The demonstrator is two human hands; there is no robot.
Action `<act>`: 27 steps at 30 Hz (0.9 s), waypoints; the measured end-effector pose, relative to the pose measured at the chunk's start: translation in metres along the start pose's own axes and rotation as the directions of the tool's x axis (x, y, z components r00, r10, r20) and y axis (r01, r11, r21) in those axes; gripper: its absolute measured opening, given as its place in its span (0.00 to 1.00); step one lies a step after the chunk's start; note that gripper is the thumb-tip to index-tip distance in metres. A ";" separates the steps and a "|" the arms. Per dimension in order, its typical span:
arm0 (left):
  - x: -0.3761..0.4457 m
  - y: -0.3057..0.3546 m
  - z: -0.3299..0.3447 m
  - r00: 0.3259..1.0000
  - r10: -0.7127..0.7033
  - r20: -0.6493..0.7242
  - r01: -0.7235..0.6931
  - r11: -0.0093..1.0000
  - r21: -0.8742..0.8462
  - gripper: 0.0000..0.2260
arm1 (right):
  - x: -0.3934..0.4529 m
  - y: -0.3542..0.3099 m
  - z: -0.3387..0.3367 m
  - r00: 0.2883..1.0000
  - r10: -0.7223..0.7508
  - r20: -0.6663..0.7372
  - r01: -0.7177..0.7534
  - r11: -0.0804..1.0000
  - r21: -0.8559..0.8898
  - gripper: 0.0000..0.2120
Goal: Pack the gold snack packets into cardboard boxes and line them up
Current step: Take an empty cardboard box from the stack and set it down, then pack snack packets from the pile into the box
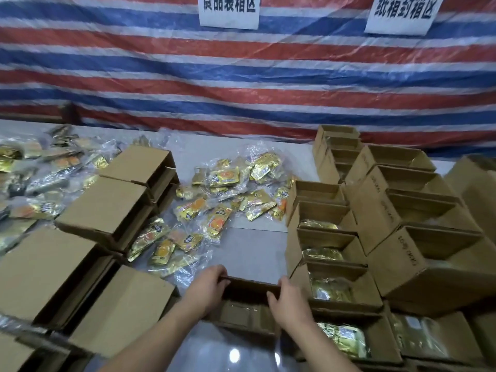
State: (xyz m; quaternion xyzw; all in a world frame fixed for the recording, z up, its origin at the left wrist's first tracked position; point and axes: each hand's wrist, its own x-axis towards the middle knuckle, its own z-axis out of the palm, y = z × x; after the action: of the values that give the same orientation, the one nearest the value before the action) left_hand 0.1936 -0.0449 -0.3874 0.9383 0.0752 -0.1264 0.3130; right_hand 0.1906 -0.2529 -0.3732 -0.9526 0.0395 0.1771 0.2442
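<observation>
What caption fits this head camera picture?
Both hands, left and right, hold an open cardboard box beside loose gold snack packets.

Both hands, left hand [208, 287] and right hand [288, 300], grip the open box [245, 310], seemingly empty; gold packets [214, 208] scattered beyond.

Two bare hands: left hand [208, 284], right hand [288, 300]. One open brown cardboard box [243, 308] between them. Two white paper signs on striped tarp: [228, 10], [401, 13]. Gold foil snack packets loose on grey counter [255, 253]: dozens, heaped, exact count unclear. Further cardboard boxes left and right: many, uncounted.
</observation>
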 end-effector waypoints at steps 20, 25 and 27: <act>0.158 -0.021 -0.026 0.996 -0.083 -0.043 0.087 0.991 0.097 0.18 | 0.063 -0.025 -0.011 0.961 -0.087 0.263 0.124 0.984 -0.129 0.27; 0.222 -0.026 -0.020 0.991 -0.132 -0.017 0.131 0.945 0.298 0.30 | 0.111 -0.038 -0.025 0.971 -0.117 0.207 0.130 0.990 -0.049 0.21; 0.239 -0.030 -0.012 0.986 -0.167 0.005 0.152 0.911 0.384 0.35 | 0.128 -0.037 -0.025 0.983 -0.115 0.140 0.121 0.992 -0.031 0.18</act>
State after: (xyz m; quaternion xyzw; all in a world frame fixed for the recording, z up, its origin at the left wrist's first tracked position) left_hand 0.4178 0.0014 -0.4633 0.9694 0.1196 -0.1817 0.1142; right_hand 0.3244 -0.2307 -0.3814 -0.9433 -0.0375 0.2284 0.2378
